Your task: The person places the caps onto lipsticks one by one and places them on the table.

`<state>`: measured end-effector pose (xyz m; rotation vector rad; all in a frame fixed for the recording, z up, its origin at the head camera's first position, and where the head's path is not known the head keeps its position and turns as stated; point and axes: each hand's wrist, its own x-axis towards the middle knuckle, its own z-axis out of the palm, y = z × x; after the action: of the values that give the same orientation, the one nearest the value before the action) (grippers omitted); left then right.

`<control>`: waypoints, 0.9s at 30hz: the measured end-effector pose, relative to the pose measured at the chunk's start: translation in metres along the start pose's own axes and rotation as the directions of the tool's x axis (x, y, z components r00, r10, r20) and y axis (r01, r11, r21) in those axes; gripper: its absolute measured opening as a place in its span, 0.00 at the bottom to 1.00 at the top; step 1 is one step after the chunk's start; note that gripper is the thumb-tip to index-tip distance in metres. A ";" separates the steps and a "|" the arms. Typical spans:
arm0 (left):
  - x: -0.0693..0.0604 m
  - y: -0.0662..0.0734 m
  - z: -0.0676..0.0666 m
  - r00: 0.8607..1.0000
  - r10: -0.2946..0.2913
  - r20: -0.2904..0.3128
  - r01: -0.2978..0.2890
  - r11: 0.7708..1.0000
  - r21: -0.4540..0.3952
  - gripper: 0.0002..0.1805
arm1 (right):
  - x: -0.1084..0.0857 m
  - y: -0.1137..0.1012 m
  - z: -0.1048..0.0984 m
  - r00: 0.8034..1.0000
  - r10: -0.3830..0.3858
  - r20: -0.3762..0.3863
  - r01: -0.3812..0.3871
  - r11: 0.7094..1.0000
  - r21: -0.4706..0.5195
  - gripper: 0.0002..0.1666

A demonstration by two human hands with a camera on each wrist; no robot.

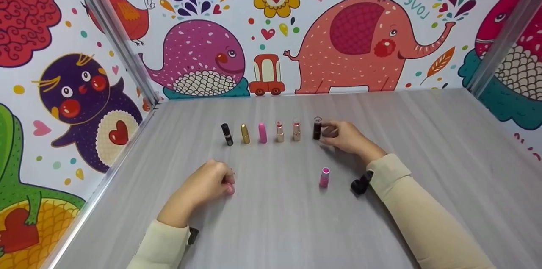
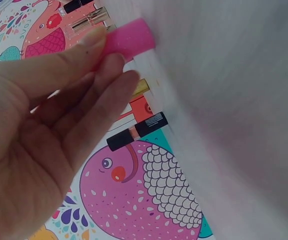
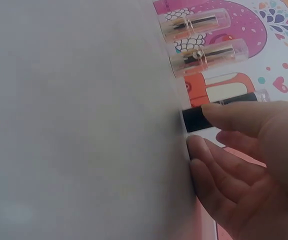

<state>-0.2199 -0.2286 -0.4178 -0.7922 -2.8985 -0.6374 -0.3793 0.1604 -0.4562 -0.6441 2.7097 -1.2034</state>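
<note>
My left hand is low over the table at the left, pinching a pink lipstick tube between thumb and fingers; its far part is covered by them. Farther back, my right hand grips a black lipstick with a clear top, which stands upright on the table at the right end of a row. In the right wrist view the thumb lies along the side of that tube. A magenta lipstick stands alone, nearer to me than the right hand.
Left of the right hand, the row holds two rose-gold lipsticks with clear tops, a pink one, a gold one and a black one. The grey table meets printed walls at back and left.
</note>
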 end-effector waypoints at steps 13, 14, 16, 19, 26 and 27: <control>0.002 0.000 -0.002 1.000 0.007 0.016 -0.007 1.000 -0.011 0.12 | -0.034 -0.001 -0.011 0.998 -0.015 0.054 0.017 0.999 -0.032 0.31; 0.002 0.000 -0.003 1.000 0.003 0.017 -0.003 1.000 -0.010 0.12 | -0.037 -0.001 -0.012 0.998 -0.025 0.053 0.027 0.999 -0.036 0.30; 0.004 0.000 -0.003 1.000 -0.001 0.017 0.001 1.000 -0.011 0.11 | -0.044 -0.002 -0.014 0.998 -0.033 0.055 0.036 0.998 -0.042 0.30; 0.005 0.000 -0.004 1.000 0.001 0.015 -0.001 1.000 -0.012 0.11 | -0.057 -0.006 -0.015 0.997 -0.039 0.063 0.043 0.998 -0.052 0.28; 0.000 0.000 -0.003 0.999 -0.016 0.036 0.018 0.999 -0.041 0.11 | -0.081 -0.016 -0.013 0.994 -0.078 0.078 0.084 0.993 -0.082 0.23; 0.000 0.000 -0.003 0.999 -0.021 0.038 0.023 0.999 -0.045 0.11 | -0.084 -0.016 -0.013 0.993 -0.087 0.077 0.093 0.992 -0.083 0.23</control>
<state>-0.2199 -0.2297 -0.4151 -0.7874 -2.9403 -0.6999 -0.3013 0.1949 -0.4413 -0.8134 2.7105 -1.0627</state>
